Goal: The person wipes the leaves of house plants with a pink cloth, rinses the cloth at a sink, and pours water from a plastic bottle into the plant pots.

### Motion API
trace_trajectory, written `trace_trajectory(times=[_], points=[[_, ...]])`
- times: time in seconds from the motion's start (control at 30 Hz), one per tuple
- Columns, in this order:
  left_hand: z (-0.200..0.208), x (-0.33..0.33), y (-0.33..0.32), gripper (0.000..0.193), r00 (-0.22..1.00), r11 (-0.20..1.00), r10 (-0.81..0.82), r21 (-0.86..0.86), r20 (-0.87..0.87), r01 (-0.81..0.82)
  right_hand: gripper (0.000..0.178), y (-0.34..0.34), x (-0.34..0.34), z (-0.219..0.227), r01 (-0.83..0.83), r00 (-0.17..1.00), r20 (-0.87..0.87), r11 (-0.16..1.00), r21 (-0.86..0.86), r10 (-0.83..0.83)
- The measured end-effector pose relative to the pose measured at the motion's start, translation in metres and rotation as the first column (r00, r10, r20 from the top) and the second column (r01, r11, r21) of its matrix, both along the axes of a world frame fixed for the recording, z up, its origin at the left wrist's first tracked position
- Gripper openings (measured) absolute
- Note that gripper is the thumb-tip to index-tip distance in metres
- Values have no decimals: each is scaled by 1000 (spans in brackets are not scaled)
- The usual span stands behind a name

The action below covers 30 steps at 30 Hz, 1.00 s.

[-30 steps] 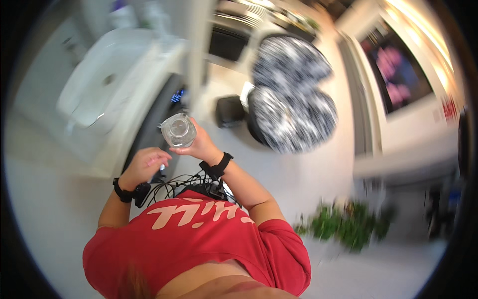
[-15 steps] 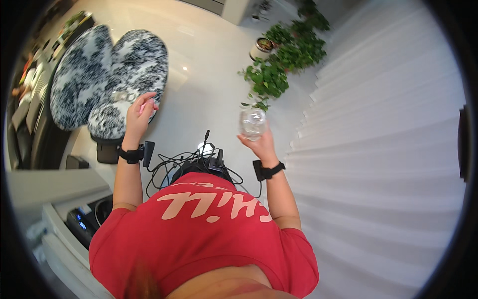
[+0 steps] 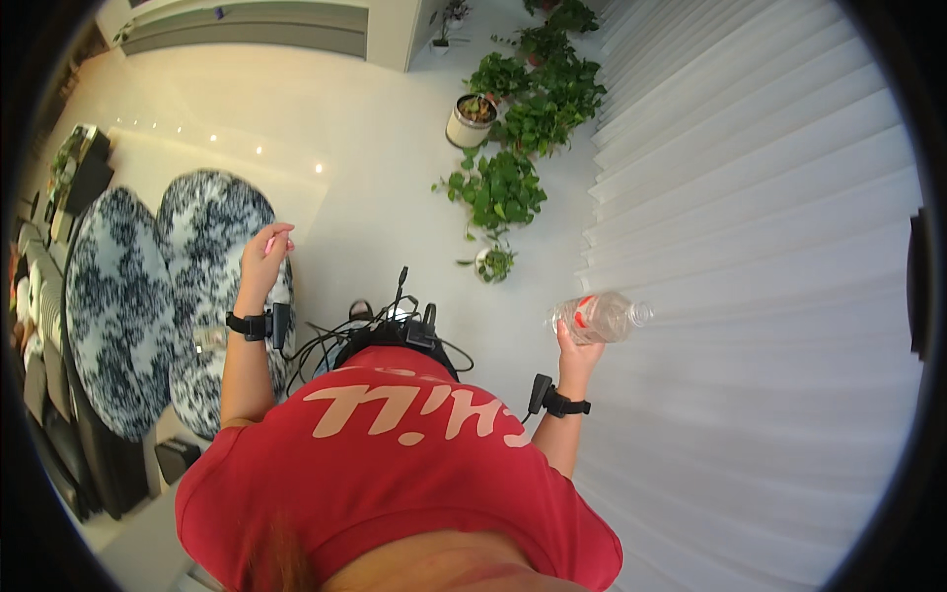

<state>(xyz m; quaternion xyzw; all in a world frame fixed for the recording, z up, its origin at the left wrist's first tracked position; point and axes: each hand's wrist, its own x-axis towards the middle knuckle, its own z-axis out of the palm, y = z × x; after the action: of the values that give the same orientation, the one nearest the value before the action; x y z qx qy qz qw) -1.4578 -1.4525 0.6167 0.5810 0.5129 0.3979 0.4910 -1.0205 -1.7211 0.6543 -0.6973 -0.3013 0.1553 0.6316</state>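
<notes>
My right hand (image 3: 579,357) is wrapped round a clear plastic bottle (image 3: 610,318) with red marks on its side. The bottle lies tilted over in the hand, its narrow neck pointing right toward the curtain, and no cap shows on it. On the left, my left hand (image 3: 260,264) is closed, with a small pink thing (image 3: 270,243) between its fingers; its kind is too small to make out. That hand is held out above the edge of a low table. A black strap with a small box sits on each wrist.
Left of me stands a low black-and-white patterned table (image 3: 118,296) with rounded lobes. Leafy potted plants (image 3: 503,187) line the floor ahead, beside a long white curtain (image 3: 750,247) on my right. Black cables (image 3: 326,340) hang at my waist. A dark sofa stands at the far left.
My right hand has moved right, and the bottle has tipped from end-on to lying sideways. The view has turned, so table and plants appear shifted. My left hand stays closed on the pink thing.
</notes>
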Motion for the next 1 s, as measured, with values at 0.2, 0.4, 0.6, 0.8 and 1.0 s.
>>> trace_trajectory(times=[0.2,0.4,0.6,0.8,1.0], points=[[15,34,162,18,980,991,-133,-14,-148,132,51,132,-6,14,107,994,-33,994,-20,-108],[-4,117,299,15,957,962,-244,86,-157,260,50,257,25,4,100,994,-20,988,-121,-103],[16,188,450,17,915,943,-277,102,-293,318,43,421,93,6,81,994,76,992,-95,-74],[37,220,609,19,937,982,-185,-14,-296,190,35,594,171,1,-2,999,48,1000,-25,3],[16,239,785,37,920,968,33,243,-391,69,39,751,211,-26,79,997,20,996,-38,-79]])
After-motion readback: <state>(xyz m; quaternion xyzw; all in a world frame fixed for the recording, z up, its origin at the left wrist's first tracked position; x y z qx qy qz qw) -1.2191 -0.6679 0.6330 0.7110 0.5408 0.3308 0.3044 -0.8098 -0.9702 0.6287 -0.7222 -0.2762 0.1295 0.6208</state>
